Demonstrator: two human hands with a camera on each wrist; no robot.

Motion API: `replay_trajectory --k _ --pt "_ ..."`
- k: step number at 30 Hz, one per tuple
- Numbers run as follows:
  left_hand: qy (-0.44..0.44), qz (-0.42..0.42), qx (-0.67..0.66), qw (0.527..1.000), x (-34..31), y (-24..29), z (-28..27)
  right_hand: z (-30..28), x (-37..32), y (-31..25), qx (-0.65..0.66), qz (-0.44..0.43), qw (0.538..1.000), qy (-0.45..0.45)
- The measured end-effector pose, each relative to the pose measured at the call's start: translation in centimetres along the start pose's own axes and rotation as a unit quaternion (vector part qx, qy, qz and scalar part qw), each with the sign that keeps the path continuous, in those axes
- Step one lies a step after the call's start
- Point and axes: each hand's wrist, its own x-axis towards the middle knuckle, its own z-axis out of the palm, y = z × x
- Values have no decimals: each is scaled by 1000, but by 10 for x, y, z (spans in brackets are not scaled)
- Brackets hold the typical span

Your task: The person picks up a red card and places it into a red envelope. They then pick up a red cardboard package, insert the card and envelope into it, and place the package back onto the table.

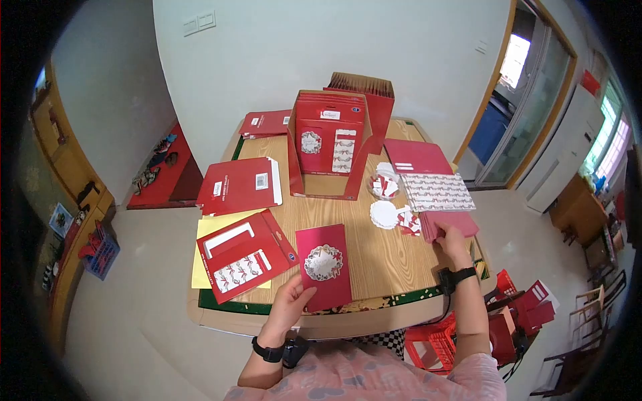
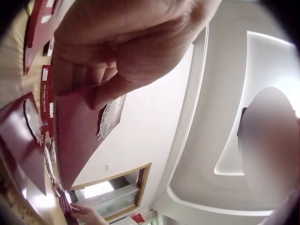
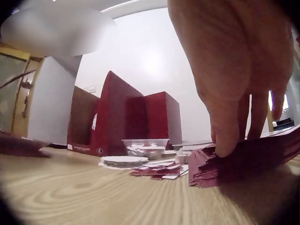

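On the wall (image 1: 267, 57) ahead, you have 2 white switches (image 1: 199, 23) mounted up high. To your left, shoes (image 1: 172, 159) lie on a red mat (image 1: 164, 184), and a blue basket (image 1: 101, 254) stands on the floor (image 1: 150, 281) beside a wooden cabinet (image 1: 70, 257). To your right are a glass sliding door (image 1: 531, 123) and, farther over, a bright window (image 1: 602, 130).

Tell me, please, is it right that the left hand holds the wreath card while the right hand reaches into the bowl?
Not quite: the right hand touches the red stack, not the bowl, as the right wrist view shows. The left hand does hold the wreath card.
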Motion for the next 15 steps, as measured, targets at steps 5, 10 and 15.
replay_trajectory --k 5,10,15 --pt "-1 3 -4 1000 -4 2 -2 0 6 15 57 20 998 -16" --pt "-5 27 5 1000 -5 -4 -2 -2 3 10 40 29 999 -22" --pt "-10 13 21 1000 -6 -8 -3 -7 2 4 12 17 999 -25"
